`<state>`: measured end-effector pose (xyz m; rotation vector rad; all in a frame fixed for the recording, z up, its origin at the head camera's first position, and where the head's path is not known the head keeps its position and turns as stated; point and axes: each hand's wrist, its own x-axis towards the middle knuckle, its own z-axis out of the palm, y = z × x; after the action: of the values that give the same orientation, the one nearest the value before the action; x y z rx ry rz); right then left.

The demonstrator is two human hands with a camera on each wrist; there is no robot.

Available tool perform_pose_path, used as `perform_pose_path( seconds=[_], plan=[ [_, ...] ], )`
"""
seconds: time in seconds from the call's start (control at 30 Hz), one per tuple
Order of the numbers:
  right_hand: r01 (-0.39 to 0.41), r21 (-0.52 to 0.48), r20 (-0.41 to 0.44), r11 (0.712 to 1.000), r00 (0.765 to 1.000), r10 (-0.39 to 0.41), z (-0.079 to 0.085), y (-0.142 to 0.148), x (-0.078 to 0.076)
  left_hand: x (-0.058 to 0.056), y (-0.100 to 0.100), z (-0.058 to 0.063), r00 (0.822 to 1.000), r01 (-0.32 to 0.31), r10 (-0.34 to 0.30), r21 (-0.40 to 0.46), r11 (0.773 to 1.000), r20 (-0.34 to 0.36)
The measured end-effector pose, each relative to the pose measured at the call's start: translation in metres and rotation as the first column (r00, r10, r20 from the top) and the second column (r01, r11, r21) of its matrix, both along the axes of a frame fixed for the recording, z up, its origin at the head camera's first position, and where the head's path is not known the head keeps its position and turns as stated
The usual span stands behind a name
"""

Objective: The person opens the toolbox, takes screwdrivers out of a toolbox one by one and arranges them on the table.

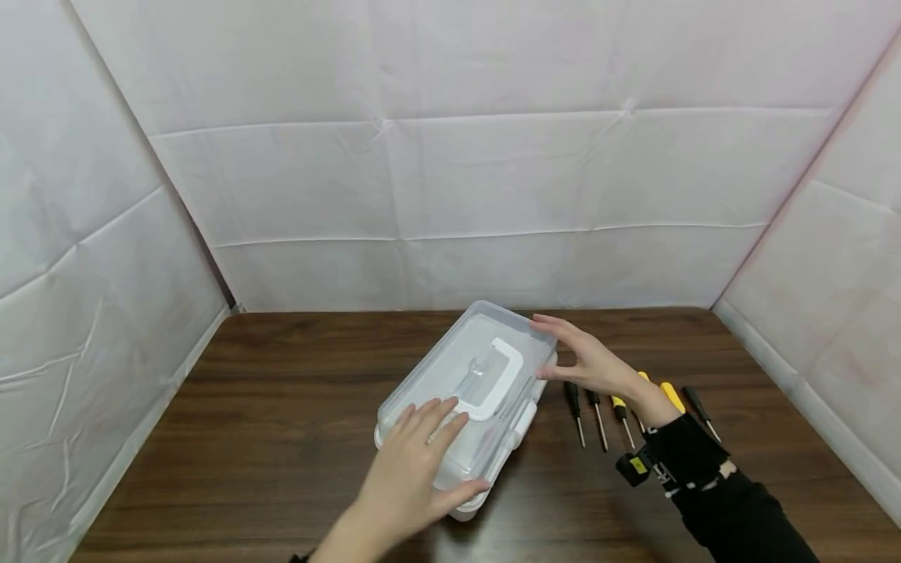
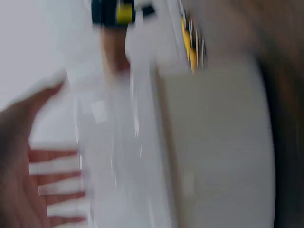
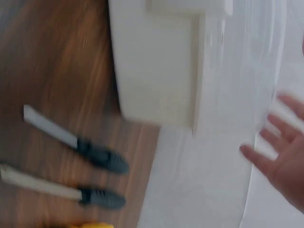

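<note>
A white storage box (image 3: 156,71) with a clear lid (image 1: 439,383) sits at an angle on the table. On top of the lid is a white carrying handle (image 1: 512,367), and a white latch (image 1: 524,422) shows along its right side. My left hand (image 1: 404,473) spreads its fingers over the near left end of the lid, thumb toward the near right corner. At the far right end, my right hand (image 1: 587,360) has its fingers and thumb apart, fingertips right at the lid's edge. Motion blurs the left wrist view, where the box wall (image 2: 218,142) fills the middle.
Several screwdrivers lie in a row right of the box, among them a black-handled one (image 1: 572,397), a yellow and black one (image 1: 619,407) and a black one (image 1: 695,402) at the far right. Part of the row is under my right forearm. White cloth walls (image 1: 493,180) enclose the wooden table (image 1: 281,422).
</note>
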<state>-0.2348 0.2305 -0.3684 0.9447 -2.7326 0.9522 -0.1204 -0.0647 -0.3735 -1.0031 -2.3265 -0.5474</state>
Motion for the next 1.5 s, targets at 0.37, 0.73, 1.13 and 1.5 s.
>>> perform_pose_path(
  seconds=[0.37,0.73,1.13,1.5],
  plan=[
    [-0.061,0.073,-0.089,0.995,0.994,0.068,-0.009,0.004,-0.004,0.027,0.032,-0.007,0.958,-0.286,0.285,-0.112,0.952,-0.029],
    [0.218,0.015,-0.209,0.976,0.955,-0.210,-0.013,-0.019,0.044,0.005,-0.008,-0.007,0.987,-0.123,0.124,-0.019,0.992,0.098],
    [0.591,0.052,-0.551,0.805,0.689,-0.470,-0.023,-0.074,0.087,-0.054,-0.068,-0.010,0.973,0.191,-0.187,-0.010,0.982,0.138],
    [0.478,0.023,-0.544,0.878,0.743,-0.390,-0.016,-0.066,0.091,-0.037,-0.050,-0.008,0.999,-0.052,0.052,-0.053,0.997,-0.005]
  ],
)
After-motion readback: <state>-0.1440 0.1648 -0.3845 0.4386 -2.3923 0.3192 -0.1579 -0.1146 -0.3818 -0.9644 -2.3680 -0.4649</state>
